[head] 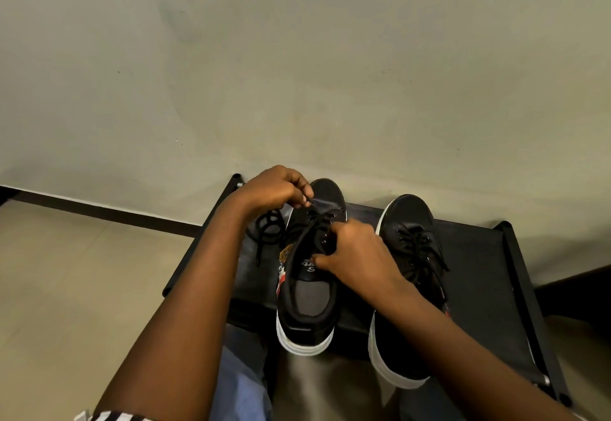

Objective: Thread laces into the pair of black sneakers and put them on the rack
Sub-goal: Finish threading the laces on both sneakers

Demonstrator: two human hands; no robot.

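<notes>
Two black sneakers with white soles stand on the black rack (479,255), toes toward the wall. The left sneaker (307,308) is partly laced. My left hand (274,189) pinches the tip of its black lace (269,232) above the toe-end eyelets; the loose lace loops down onto the rack at the shoe's left. My right hand (353,255) grips the left sneaker's tongue and eyelet flap. The right sneaker (410,255) has its lace threaded and is partly hidden by my right forearm.
The rack stands against a plain grey-green wall (297,73) with a dark skirting strip (99,210) along a beige tiled floor (66,288). My knees in blue jeans (241,381) are right below the rack's near edge.
</notes>
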